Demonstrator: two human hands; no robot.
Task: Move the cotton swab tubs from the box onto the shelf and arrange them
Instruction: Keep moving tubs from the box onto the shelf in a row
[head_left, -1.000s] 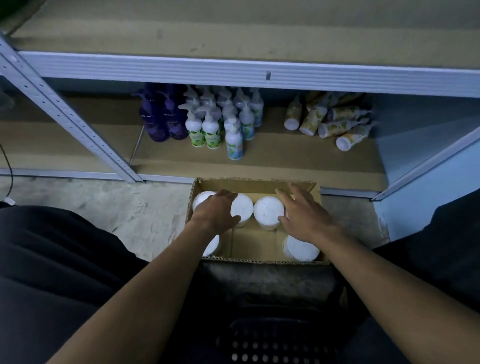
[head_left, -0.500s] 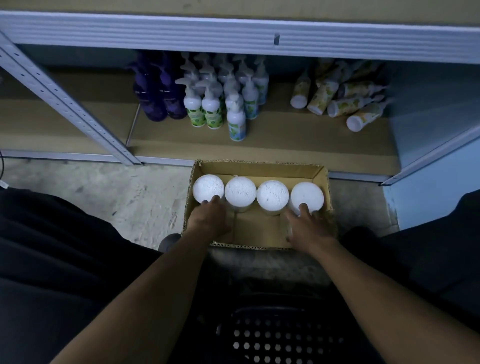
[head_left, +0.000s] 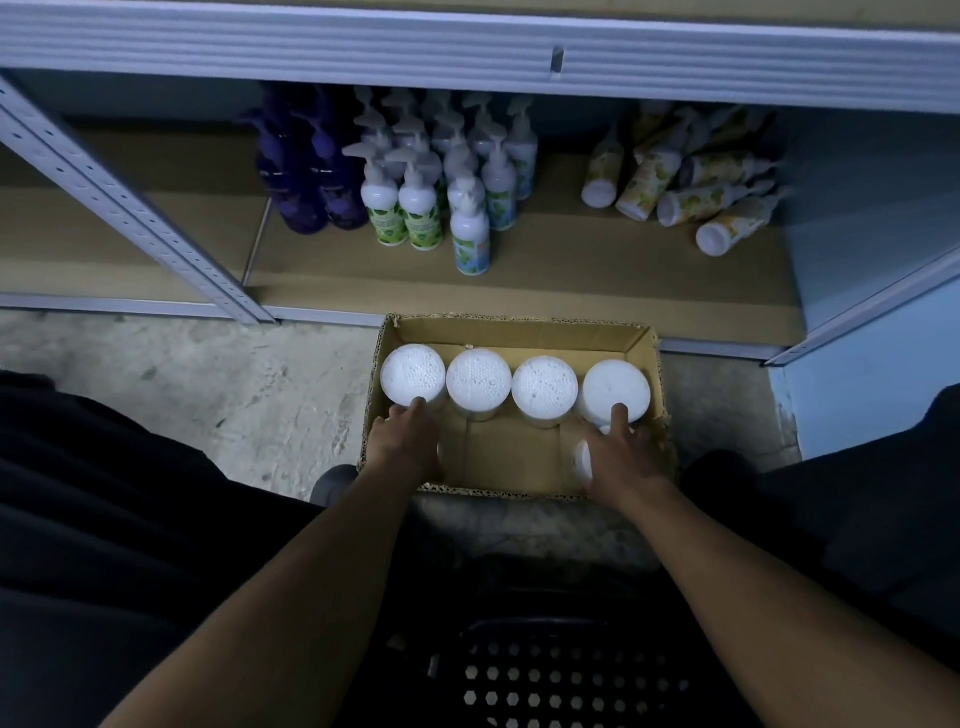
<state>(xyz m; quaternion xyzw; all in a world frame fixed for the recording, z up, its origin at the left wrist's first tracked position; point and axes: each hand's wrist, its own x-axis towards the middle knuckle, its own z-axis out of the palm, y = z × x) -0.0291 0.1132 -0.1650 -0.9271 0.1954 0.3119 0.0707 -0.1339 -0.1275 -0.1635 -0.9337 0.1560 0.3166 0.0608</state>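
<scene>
An open cardboard box (head_left: 514, 332) stands on the floor in front of the low shelf (head_left: 571, 280). Four white cotton swab tubs stand in its back row, from the leftmost tub (head_left: 413, 371) to the rightmost tub (head_left: 615, 387). My left hand (head_left: 405, 441) covers and grips a front-left tub (head_left: 440, 449), mostly hidden, one fingertip touching the leftmost back tub. My right hand (head_left: 621, 452) covers and grips a front-right tub (head_left: 583, 460), its index finger lying on the rightmost back tub.
On the shelf stand purple bottles (head_left: 306, 171) and white pump bottles (head_left: 431, 202); yellow-printed bottles (head_left: 675, 182) lie at the right. A slanted metal upright (head_left: 130, 208) stands left, a shelf beam (head_left: 467, 52) runs overhead. A black perforated seat (head_left: 545, 675) lies below my arms.
Both hands drew back from the back-row tubs onto the two front tubs. All four back tubs now show, and the view has tipped downward.
</scene>
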